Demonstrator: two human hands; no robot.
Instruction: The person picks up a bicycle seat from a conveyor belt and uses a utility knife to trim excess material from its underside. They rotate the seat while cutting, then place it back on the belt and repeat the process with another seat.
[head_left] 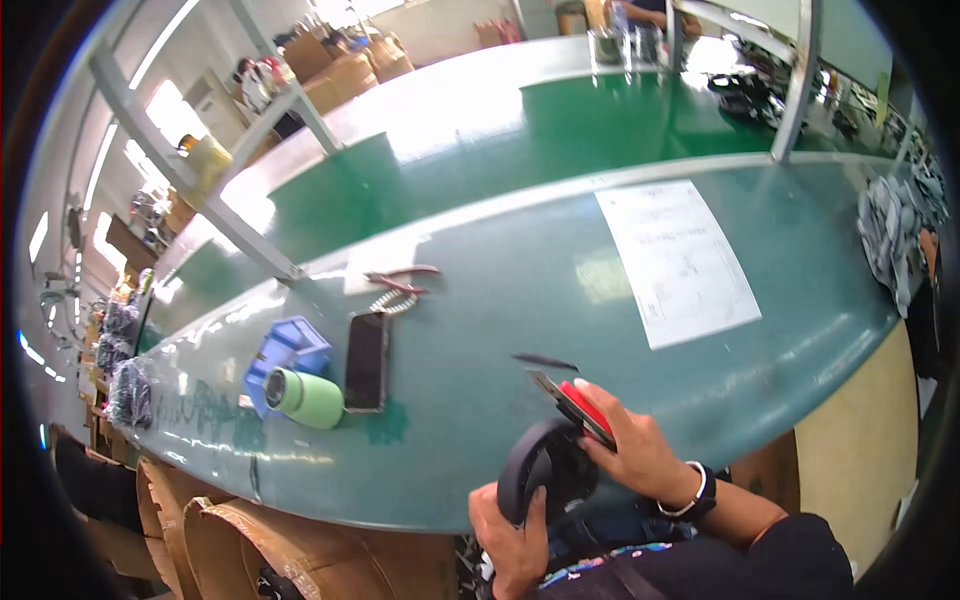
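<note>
In my left hand point(512, 535) is a pair of black headphones point(517, 478), with my fingers and thumb closed around the curved band. The headphones are near the table's front edge, and a rounded dark part shows inside the curve. My right hand point(640, 450), with a black-and-white watch on its wrist, grips a red and black utility knife point(592, 408). The knife's flat grey end points up and left, just above the headphones. A thin dark strip point(543, 360) lies on the table beyond the knife.
A printed white sheet point(680, 265) lies right of centre on the green table point(480, 300). Left are a black phone point(367, 362), red-handled pliers point(402, 278), a beaded bracelet point(393, 301), a green bottle point(305, 397) and a blue bin point(290, 345). Cardboard boxes point(290, 540) stand below the front edge.
</note>
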